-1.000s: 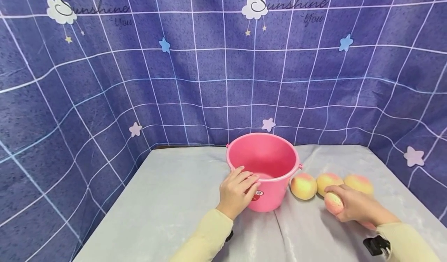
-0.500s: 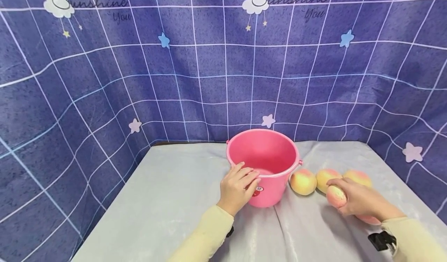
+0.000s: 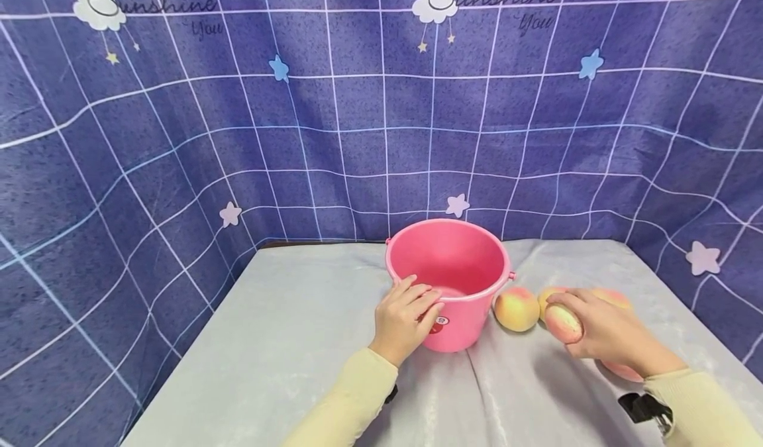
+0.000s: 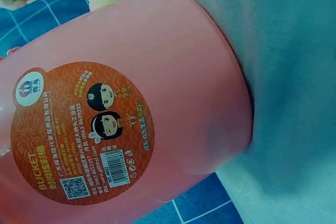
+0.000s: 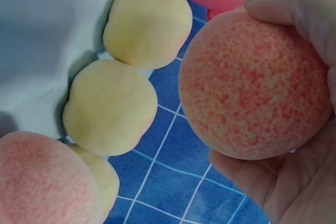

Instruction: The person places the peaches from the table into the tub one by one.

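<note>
A pink bucket (image 3: 467,324) stands upright on the cloth. My left hand (image 3: 401,324) holds its near left rim, fingers over the edge and thumb on the outer wall. The left wrist view is filled by the bucket's side, with a round orange label (image 4: 86,135); the left hand is out of that frame. My right hand (image 3: 614,334) grips a speckled pink peach (image 5: 257,85) between thumb and fingers, held above the table. Behind that hand, yellow-pink peaches (image 3: 516,309) line up right of the bucket. Another pink peach (image 3: 622,370) lies partly hidden under the right hand.
Pale grey cloth (image 3: 286,341) covers the table. A blue-purple grid curtain (image 3: 357,149) hangs behind it and along both sides. On the bucket's rim, a small handle knob (image 3: 512,275) juts out to the right.
My right hand has risen slightly and shifted a little left with its peach, tilting the fruit. My left hand keeps its place on the bucket's rim. The head view has dipped slightly.
</note>
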A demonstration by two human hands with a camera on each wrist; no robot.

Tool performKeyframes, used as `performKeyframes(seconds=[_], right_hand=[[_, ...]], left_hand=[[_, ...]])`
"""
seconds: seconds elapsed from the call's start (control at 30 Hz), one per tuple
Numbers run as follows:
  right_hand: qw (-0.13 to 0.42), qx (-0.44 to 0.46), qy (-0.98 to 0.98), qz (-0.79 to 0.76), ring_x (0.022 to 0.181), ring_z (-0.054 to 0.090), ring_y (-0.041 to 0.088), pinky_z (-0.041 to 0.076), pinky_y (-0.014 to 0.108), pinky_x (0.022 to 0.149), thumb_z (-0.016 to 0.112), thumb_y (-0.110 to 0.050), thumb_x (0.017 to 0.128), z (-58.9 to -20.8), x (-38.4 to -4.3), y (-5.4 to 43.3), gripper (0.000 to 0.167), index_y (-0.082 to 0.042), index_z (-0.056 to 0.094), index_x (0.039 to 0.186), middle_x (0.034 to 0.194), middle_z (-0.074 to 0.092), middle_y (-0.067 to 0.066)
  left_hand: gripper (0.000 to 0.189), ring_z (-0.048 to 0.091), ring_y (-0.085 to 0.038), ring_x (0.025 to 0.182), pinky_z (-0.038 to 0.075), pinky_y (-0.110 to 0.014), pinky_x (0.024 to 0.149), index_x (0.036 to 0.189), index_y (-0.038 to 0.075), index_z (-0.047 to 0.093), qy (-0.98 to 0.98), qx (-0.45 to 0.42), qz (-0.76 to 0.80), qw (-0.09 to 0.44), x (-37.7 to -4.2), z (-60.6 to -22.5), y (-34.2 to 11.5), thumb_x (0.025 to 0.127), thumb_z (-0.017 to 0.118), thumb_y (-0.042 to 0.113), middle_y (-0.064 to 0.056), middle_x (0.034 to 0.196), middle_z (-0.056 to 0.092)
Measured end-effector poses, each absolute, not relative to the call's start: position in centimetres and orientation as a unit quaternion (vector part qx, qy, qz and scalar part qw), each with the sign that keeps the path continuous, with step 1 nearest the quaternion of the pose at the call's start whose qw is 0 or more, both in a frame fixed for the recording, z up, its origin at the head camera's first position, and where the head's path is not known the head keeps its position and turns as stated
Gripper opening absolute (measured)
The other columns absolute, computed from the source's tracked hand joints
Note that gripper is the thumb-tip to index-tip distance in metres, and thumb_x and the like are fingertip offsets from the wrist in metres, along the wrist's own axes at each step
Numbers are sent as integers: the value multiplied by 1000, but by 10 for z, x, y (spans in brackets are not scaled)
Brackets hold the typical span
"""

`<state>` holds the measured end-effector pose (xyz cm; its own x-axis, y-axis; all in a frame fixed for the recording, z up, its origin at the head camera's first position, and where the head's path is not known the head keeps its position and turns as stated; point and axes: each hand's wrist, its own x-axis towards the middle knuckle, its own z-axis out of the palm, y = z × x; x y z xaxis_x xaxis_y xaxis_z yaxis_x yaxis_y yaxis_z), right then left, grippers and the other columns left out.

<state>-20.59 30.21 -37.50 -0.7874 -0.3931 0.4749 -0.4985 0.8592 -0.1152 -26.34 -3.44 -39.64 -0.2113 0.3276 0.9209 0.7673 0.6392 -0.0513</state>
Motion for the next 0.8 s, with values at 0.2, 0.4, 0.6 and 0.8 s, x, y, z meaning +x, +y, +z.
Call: performKeyframes(seconds=[0.2,0.4,0.6,0.8], right_hand=[[258,261,-922,122,90,61,28,49,46,71,85,-18,44,-374,-205,300,70,-19,62,110,105,63,8],[293,282,-905,122,89,60,25,45,40,73,86,-20,42,-373,-208,298,73,-19,63,111,106,63,4],[303,292,-895,146,90,58,18,43,32,74,87,-20,43,-372,-208,294,73,-21,63,112,108,61,-2],[301,335,-877,170,98,55,11,37,20,84,86,-19,41,-372,-209,301,75,-19,63,112,109,61,-3]], left_hand=[[16,66,-25,100,49,-48,91,95,15,78,-749,-364,-218,509,-264,-397,-33,83,73,24,0,90,72],[16,66,-25,100,49,-48,91,94,14,78,-747,-362,-223,511,-265,-396,-33,87,68,25,-1,90,72],[19,66,-25,100,49,-49,92,95,14,78,-747,-363,-221,512,-265,-396,-34,90,65,27,-1,90,72],[20,66,-25,101,49,-49,92,96,14,78,-745,-366,-221,513,-264,-397,-34,91,64,27,-1,91,72]])
